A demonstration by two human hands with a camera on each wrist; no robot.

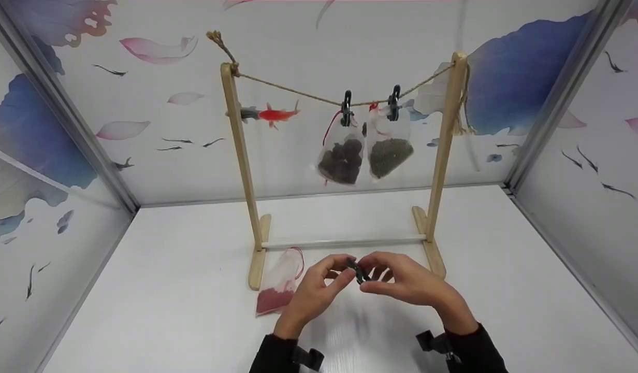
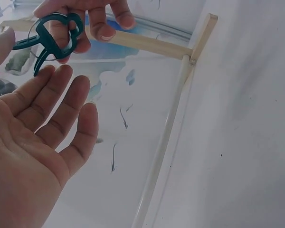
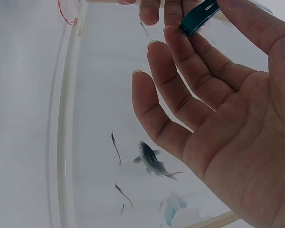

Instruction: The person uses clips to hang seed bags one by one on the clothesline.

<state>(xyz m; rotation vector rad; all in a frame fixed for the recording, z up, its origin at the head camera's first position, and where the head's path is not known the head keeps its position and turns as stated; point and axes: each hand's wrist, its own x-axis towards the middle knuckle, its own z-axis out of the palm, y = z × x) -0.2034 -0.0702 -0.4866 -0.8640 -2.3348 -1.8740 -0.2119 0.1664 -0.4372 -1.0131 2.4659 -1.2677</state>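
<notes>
In front of the wooden rack, both hands meet over a dark green spring clip (image 1: 358,272). My left hand (image 1: 319,287) pinches its handle end between thumb and fingers; the left wrist view shows the clip (image 2: 48,45) with its two handles and rounded jaws. On the other side, my right hand (image 1: 407,280) holds the jaw end, with thumb and fingers around the clip (image 3: 198,18) in the right wrist view. Beside the left forearm lies a clear drawstring bag (image 1: 275,300) with pinkish-red contents and a red cord, partly covered by that hand.
A twine line (image 1: 293,91) hangs between the rack's posts (image 1: 238,145). Dark clips hold two bags on it: one with dark round pieces (image 1: 342,158), one with green grains (image 1: 390,157). A white crossbar (image 1: 345,243) joins the feet. Printed wall panels surround the white table.
</notes>
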